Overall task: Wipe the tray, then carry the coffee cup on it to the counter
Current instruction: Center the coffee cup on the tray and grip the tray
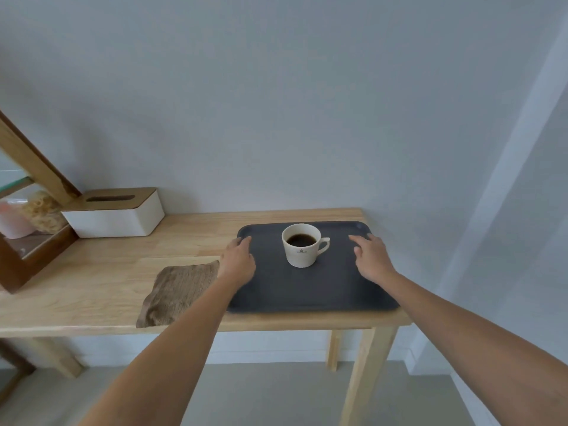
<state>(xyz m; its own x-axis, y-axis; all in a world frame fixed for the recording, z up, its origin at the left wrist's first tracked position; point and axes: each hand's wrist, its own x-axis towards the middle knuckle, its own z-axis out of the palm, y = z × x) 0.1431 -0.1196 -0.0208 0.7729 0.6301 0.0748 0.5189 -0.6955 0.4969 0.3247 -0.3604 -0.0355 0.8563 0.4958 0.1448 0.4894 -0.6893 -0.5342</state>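
A dark grey tray (pixel 307 290) lies on the right end of a light wooden table (pixel 101 281). A white coffee cup (pixel 302 245) filled with black coffee stands upright near the tray's far middle, its handle pointing right. My left hand (pixel 238 261) rests over the tray's left rim, fingers spread and curled at the edge. My right hand (pixel 370 256) hovers over the tray's right part, fingers apart, empty. A folded brown cloth (pixel 178 290) lies on the table just left of the tray, beside my left forearm.
A white tissue box with a wooden lid (pixel 116 215) stands at the back left by the wall. A wooden-framed glass case (pixel 27 210) sits at the far left. The wall runs right behind the table. The table's right edge ends just past the tray.
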